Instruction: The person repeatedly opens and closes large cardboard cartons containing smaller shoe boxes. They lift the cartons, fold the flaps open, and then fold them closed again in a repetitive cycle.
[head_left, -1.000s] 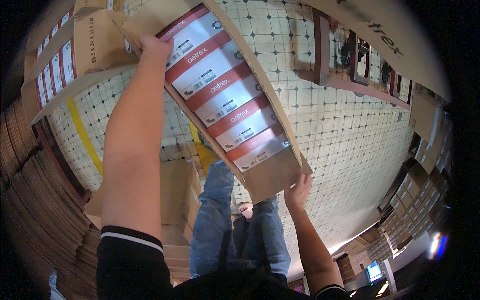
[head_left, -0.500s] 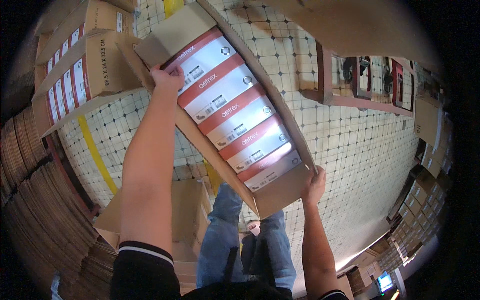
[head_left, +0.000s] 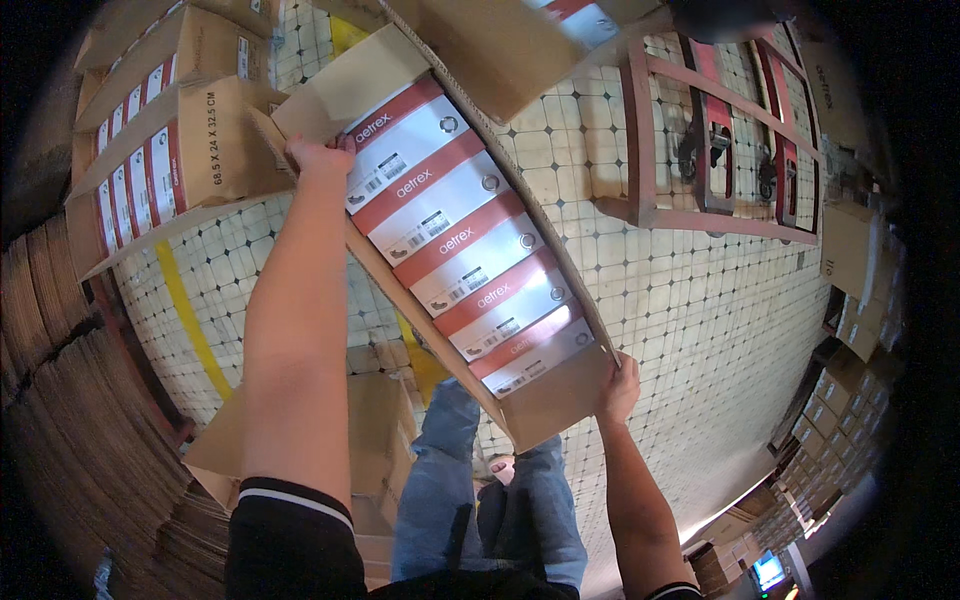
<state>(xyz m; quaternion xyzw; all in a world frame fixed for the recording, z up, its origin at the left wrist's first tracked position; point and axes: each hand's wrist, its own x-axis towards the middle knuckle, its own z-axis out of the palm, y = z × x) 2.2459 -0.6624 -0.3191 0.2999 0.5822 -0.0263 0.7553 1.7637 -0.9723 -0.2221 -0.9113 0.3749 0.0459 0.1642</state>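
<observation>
An open brown carton (head_left: 552, 408) slants across the middle of the view, tilted toward me above the floor. Inside it stands a row of several red-and-white shoe boxes (head_left: 455, 238), label ends facing up. My left hand (head_left: 318, 157) is closed on the carton's left wall near its far end, the fingertips by the farthest shoe box. At the near right corner, my right hand (head_left: 620, 388) grips the cardboard edge, part of its fingers hidden behind it.
On the left, more open cartons (head_left: 225, 140) hold similar shoe boxes, above stacks of flat cardboard (head_left: 95, 450). Another carton (head_left: 490, 60) is at the top. A red metal frame (head_left: 720, 150) with wheels lies upper right. Stacked cartons (head_left: 835, 390) line the right side. A brown carton (head_left: 380, 440) stands by my legs.
The carton I hold has shifted slightly toward me. My left hand has drawn back toward the carton's wall. The carton at the top has moved away to the left, uncovering more of the red frame.
</observation>
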